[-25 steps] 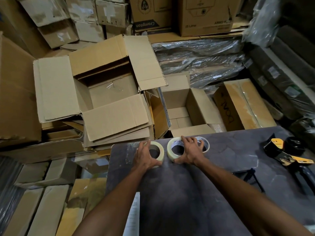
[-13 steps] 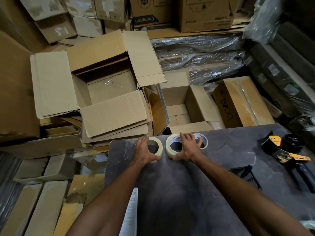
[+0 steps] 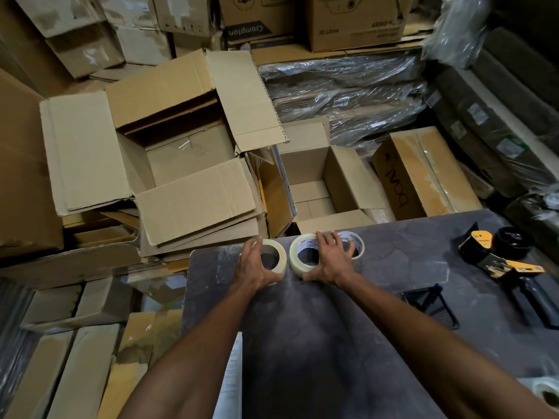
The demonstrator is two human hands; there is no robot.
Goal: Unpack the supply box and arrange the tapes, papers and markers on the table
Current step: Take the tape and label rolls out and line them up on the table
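At the far left, flattened cartons and closed boxes lie stacked on the floor, and a large open box [image 3: 181, 164] with its flaps spread wide sits beyond the table's [image 3: 302, 343] left corner, showing only bare cardboard inside. Behind it, a brown carton [image 3: 251, 22] carries the word "Crompton", seen upside down on a dark band. On the dark table's far edge, three tape rolls lie flat in a row. The left hand [image 3: 257, 264] cups the left tape roll [image 3: 276, 257], fingers curled over its far left rim and thumb hooked round the near side. Just beside it, nearly touching, is the middle tape roll [image 3: 298, 255], with a small printed label inside its core too small to read; the right hand [image 3: 331, 261] lies over it with fingers spread wide, the thumb against its near side and the fingertips reaching onto the right tape roll [image 3: 355, 243]. Beyond these rolls stands a smaller open box [image 3: 317, 182]. A tall carton [image 3: 354, 22] at the back reads "25 Litres" and "ARNO". To the right, a sealed box [image 3: 423, 173] bears handwritten black letters I cannot make out. A black mesh holder [image 3: 432, 306] lies on the table, and near the right edge a yellow-and-black tape dispenser [image 3: 499, 258]. Another tape roll [image 3: 544, 391] peeks in at the lower right corner.
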